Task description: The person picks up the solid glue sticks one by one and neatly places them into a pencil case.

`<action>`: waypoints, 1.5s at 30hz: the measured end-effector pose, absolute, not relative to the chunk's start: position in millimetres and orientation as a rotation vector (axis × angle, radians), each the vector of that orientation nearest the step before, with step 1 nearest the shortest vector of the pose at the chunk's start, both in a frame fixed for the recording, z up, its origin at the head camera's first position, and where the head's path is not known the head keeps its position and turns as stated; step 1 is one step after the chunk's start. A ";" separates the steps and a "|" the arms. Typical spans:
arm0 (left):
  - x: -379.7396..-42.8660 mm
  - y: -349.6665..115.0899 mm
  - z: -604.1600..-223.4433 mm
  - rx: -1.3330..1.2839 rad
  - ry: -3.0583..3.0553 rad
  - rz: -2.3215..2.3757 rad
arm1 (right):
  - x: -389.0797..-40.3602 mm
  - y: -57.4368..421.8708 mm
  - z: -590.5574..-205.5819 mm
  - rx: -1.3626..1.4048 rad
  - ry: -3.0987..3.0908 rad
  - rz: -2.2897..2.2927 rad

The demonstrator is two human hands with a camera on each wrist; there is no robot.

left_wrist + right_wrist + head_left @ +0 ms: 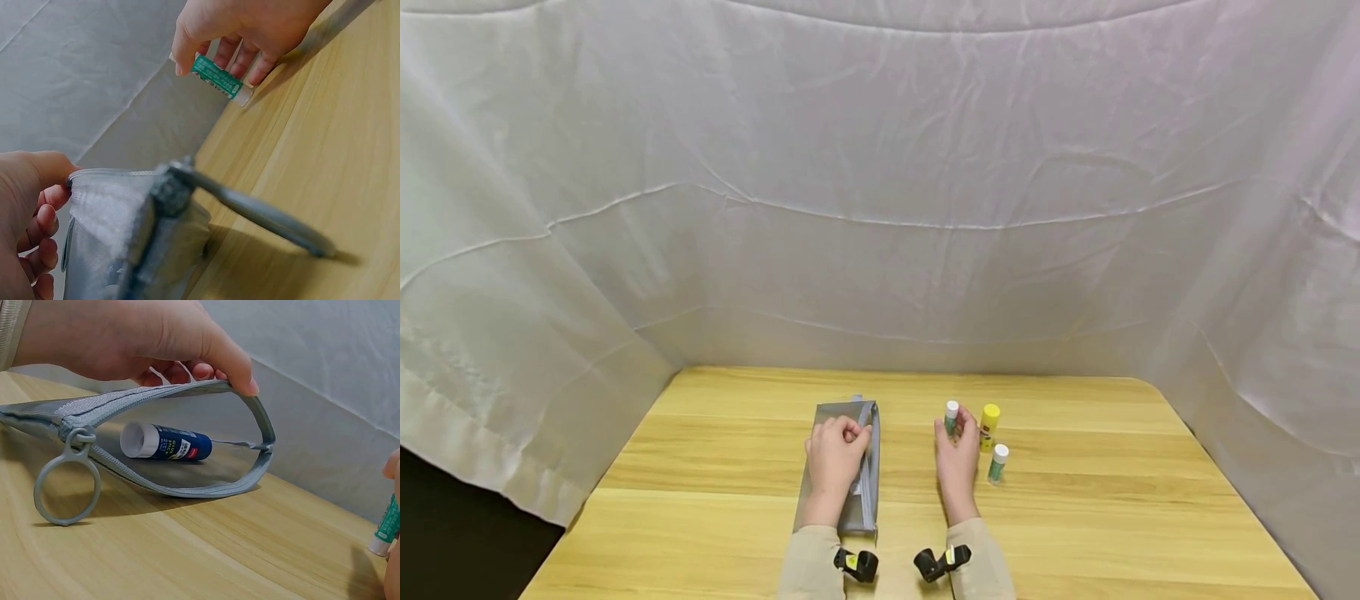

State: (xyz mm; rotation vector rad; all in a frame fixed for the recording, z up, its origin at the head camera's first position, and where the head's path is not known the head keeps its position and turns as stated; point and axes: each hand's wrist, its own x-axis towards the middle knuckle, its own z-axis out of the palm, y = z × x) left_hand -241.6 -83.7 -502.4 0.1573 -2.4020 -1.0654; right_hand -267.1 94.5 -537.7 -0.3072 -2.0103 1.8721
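My left hand [835,454] pinches the upper edge of a grey zip pouch [859,515], holding its mouth apart. A ring-shaped zip pull [67,494] hangs at the near end of the opening. Inside the pouch lies a dark blue glue stick [178,444] with a white cap. To the right, my right hand [958,467] grips a green glue stick [215,76] with white ends between thumb and fingers. Whether its base touches the table cannot be told.
Just right of my right hand, a yellow glue stick [990,419] and a second green glue stick [998,464] with a white cap stand upright. All sit on a wooden table [1112,492]. Pale cloth [925,267] hangs around the back and sides.
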 end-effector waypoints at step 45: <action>-240.7 -82.4 -500.5 0.158 -2.405 -1.075 | -268.5 93.4 -535.3 -0.304 -1.995 1.790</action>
